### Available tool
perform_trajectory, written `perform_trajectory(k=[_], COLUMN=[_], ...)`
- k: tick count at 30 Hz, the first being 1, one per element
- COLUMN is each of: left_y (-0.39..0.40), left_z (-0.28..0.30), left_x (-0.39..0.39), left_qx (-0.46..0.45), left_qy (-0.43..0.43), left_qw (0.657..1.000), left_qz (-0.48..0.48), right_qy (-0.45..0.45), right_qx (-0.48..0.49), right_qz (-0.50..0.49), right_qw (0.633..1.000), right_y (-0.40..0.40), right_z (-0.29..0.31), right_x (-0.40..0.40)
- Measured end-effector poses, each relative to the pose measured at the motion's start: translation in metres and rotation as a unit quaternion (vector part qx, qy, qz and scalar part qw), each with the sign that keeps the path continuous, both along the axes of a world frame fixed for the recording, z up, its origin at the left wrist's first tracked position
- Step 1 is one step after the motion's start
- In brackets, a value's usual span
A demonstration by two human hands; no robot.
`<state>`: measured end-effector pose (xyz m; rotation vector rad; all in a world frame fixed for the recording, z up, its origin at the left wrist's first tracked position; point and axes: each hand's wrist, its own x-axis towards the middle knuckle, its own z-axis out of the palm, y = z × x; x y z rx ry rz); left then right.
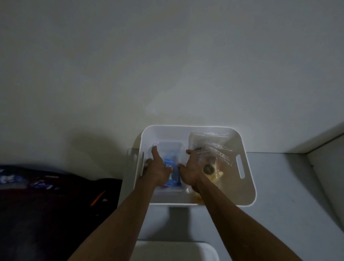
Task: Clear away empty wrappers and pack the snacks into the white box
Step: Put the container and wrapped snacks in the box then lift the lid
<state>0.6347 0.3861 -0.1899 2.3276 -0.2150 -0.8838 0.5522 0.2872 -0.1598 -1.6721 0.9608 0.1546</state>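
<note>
The white box [249, 185] with slot handles stands on a pale surface against the wall. Inside its left half sits a clear plastic container [170, 148] with a blue snack packet [172, 174] in it. My left hand [157, 167] grips the container's left side and my right hand [191, 168] grips its right side, both reaching down into the box. In the right half of the box lie clear zip bags [215, 152] with a dark round snack [208, 168] and yellowish pieces.
A dark bag or cloth with an orange stripe [45, 203] lies left of the box. Another white bin's rim [181, 247] shows at the bottom. A pale ledge [326, 176] runs along the right. The wall is directly behind the box.
</note>
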Motion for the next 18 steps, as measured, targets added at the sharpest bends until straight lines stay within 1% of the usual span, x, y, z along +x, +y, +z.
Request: perform_trajectory(k=[2, 7, 9, 14, 18], left_y=[-0.001, -0.011, -0.014, -0.019, -0.030], left_z=[0.001, 0.035, 0.052, 0.099, 0.132], left_x=[-0.001, -0.018, -0.026, -0.063, -0.123], left_qx=[0.021, 0.014, 0.004, -0.058, -0.133], left_qy=[-0.048, -0.159, -0.179, -0.217, -0.276], left_qw=[0.998, 0.987, 0.984, 0.974, 0.951], left_qz=[-0.022, -0.020, -0.019, 0.005, 0.037], right_qy=[-0.007, -0.007, -0.024, -0.093, -0.157], right_qx=[-0.012, -0.051, -0.068, -0.109, -0.139], right_qz=[0.016, 0.019, 0.017, -0.023, -0.074], right_qw=[1.000, 0.999, 0.997, 0.989, 0.975], right_y=[0.000, -0.005, -0.009, -0.025, -0.055], right_z=[0.001, 0.018, 0.033, 0.074, 0.109], right_x=[0.001, -0.011, -0.021, -0.068, -0.132])
